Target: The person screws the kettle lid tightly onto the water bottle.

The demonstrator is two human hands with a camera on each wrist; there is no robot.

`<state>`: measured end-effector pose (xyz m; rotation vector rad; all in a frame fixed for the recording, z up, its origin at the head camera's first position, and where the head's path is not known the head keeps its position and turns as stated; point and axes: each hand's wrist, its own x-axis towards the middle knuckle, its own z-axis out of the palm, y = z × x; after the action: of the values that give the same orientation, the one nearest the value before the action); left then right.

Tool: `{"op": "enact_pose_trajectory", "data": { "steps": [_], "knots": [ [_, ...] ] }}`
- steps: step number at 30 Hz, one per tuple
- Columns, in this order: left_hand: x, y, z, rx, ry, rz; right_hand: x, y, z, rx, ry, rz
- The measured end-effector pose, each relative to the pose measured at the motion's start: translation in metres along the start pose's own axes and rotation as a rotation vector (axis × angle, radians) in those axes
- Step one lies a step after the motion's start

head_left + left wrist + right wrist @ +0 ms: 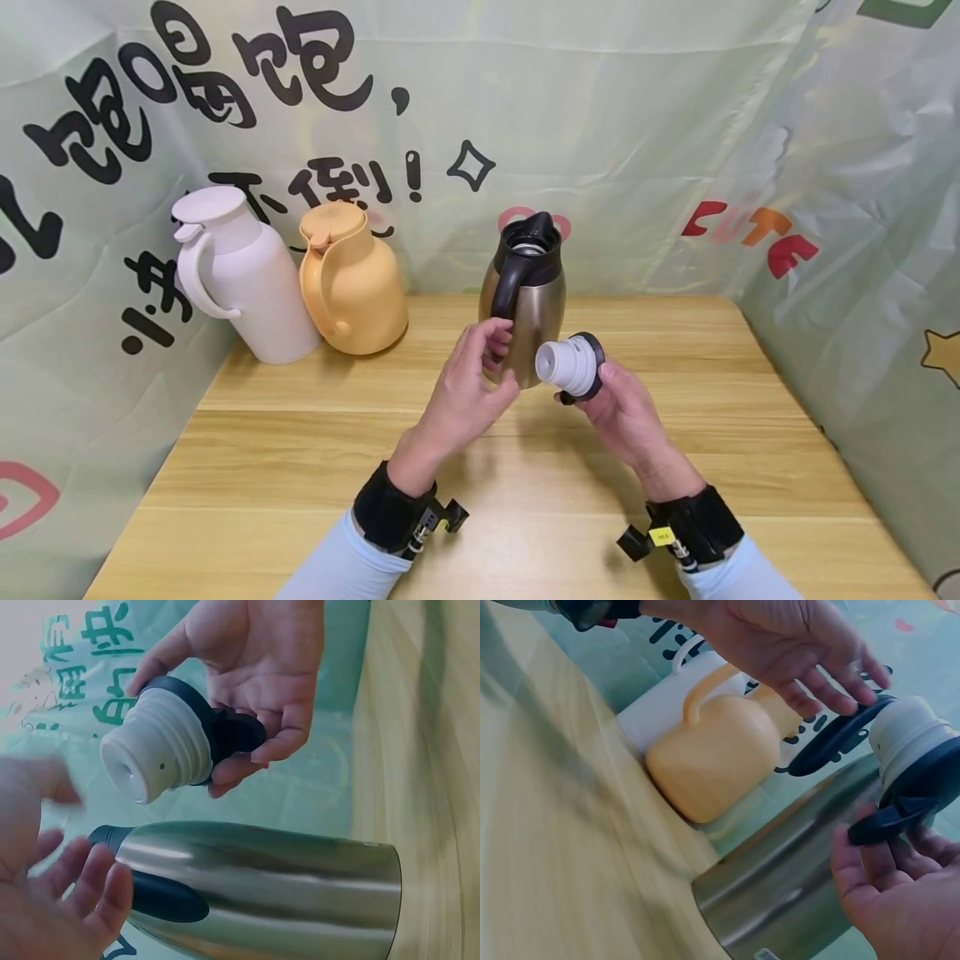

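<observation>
Wooden table [300,467], printed cloth walls close on three sides. White jug [240,275] and yellow jug [352,283] back left. Left hand [465,392] spread, fingers by the steel flask [528,308] handle, not gripping. Right hand [622,408] holds the stopper [570,367] just right of the flask; left wrist view shows its white threaded plug [154,754]. Front table bare.

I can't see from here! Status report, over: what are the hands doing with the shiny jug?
Right hand grips the stopper, out of the steel jug. Left hand open beside the jug's handle. Jug upright on the table, mouth open. Nothing in the way.
</observation>
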<state>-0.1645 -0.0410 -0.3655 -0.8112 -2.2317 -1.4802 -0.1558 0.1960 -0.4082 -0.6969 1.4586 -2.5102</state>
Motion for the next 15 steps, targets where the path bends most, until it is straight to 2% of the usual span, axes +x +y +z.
{"op": "enact_pose_trajectory", "data": {
  "steps": [4,6,8,11,15],
  "knots": [
    [0.006,-0.003,-0.002,-0.002,0.132,-0.108,0.003,-0.007,-0.003,-0.018,0.030,-0.035],
    [0.010,-0.005,-0.003,0.018,0.154,-0.157,0.006,-0.012,-0.004,-0.059,0.063,-0.049],
    [0.016,-0.009,-0.002,0.020,0.147,-0.195,0.009,-0.018,-0.004,-0.106,0.103,-0.058],
    [0.027,-0.016,0.002,-0.025,0.103,-0.263,0.016,-0.028,-0.003,-0.161,0.171,-0.068],
    [0.037,-0.026,0.008,-0.159,0.054,-0.332,0.029,-0.044,-0.001,-0.221,0.236,-0.096]
  ]
}}
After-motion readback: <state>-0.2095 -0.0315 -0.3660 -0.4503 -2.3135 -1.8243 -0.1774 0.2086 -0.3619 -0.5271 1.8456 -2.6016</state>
